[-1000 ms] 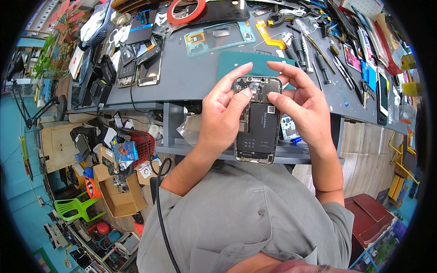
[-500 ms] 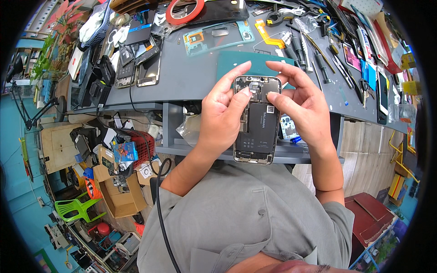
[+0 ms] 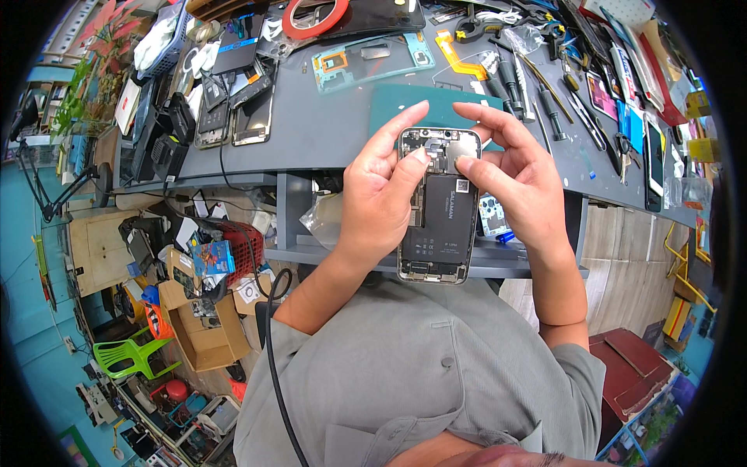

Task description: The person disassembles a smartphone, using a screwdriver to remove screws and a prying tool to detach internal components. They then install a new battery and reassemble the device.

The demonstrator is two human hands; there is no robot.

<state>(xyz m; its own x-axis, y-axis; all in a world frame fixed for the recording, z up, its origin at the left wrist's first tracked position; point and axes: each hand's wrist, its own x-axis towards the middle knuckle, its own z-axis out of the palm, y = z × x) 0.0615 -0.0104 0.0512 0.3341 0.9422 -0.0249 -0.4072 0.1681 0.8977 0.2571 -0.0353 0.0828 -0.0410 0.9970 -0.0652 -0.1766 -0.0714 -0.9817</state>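
Between both hands, over the desk's front edge, is an opened smartphone with its black battery and inner parts bare. My left hand grips its left side, the thumb pressing on the upper part near the camera area. On the right side, my right hand holds it too, its thumb on the upper inner parts beside the battery's top. Both index fingers stretch past the phone's top edge. The other fingers are partly hidden behind it. Just beyond lies a teal mat on the desk.
A light-blue phone frame, an orange flex cable and a red tape roll lie further back. Screwdrivers and tweezers crowd the right. Opened phones sit at left. A black cable hangs by my left arm.
Almost nothing differs. The phone and both hands have shifted very slightly, with the thumbs still pressed on the upper inner parts.
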